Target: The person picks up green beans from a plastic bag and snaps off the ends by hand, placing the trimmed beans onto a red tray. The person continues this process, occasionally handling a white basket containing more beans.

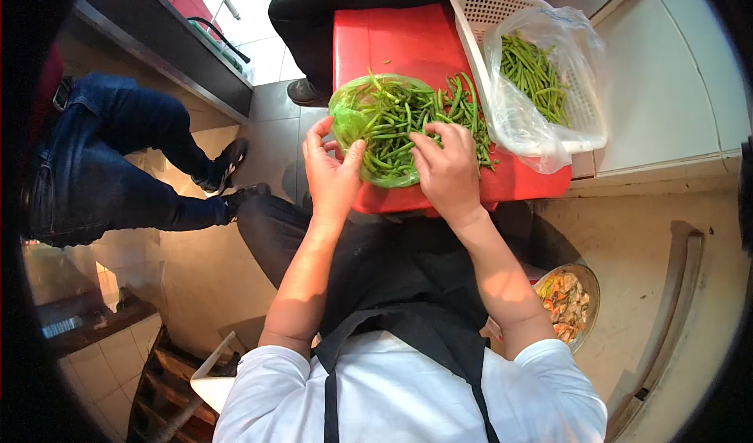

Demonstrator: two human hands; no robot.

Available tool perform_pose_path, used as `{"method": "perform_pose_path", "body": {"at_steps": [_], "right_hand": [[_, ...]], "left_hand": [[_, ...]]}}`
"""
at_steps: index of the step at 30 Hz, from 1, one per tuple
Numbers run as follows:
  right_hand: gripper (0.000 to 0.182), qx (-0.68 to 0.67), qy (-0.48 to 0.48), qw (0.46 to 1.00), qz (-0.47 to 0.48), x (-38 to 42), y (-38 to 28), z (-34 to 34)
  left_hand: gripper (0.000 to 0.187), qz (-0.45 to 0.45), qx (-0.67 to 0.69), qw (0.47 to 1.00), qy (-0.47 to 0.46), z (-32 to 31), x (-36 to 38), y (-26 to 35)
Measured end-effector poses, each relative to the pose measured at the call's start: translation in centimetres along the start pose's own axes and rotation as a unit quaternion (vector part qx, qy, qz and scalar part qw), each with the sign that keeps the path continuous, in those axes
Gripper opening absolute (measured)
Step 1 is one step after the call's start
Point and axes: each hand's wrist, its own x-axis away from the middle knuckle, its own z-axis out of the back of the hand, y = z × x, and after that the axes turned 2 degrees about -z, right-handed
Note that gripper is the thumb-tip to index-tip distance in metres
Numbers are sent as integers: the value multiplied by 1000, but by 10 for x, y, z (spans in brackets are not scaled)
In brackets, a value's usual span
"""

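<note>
A thin green plastic bag point(351, 123) lies wide-mouthed on a red stool point(396, 39), full of green beans point(392, 117). My left hand point(331, 178) is at the bag's left edge, its thumb and fingers curved around the plastic. Over the bag's right side, my right hand point(451, 172) has its fingers bent and drawn together among the beans; the bean at its fingertips is partly hidden. More loose beans point(468, 113) lie in a heap on the stool just right of the bag.
A white perforated basket point(478, 7) at upper right holds a clear plastic bag point(580, 51) with more beans point(533, 70). A round container of food scraps point(566, 302) stands low on the right. A person in jeans point(133, 160) is at left; another's dark-clad leg point(302, 27) is beyond the stool.
</note>
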Motion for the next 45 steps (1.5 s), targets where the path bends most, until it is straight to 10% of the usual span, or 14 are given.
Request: {"method": "perform_pose_path", "body": {"at_steps": [6,11,18,27,30,33,45], "right_hand": [[18,-26,-48,998,13,-8,6,1],[16,-79,-7,996,40,-16,7,13],[18,-130,32,989,56,-21,-9,23],[15,-127,33,990,55,-18,0,26],[15,-105,23,992,65,-19,0,28],[15,-92,23,991,92,-22,-1,30],[10,-106,14,994,18,-17,-6,25]], "left_hand": [[62,53,23,998,-9,10,-3,9],[52,-78,-51,995,32,16,-4,25],[18,-117,-54,979,-156,1,7,66],[12,-8,-12,991,-134,4,2,59],[15,-262,-235,934,-58,4,-3,79],[25,-320,-308,890,-104,6,0,98],[10,-328,-267,891,-163,-14,1,87]]}}
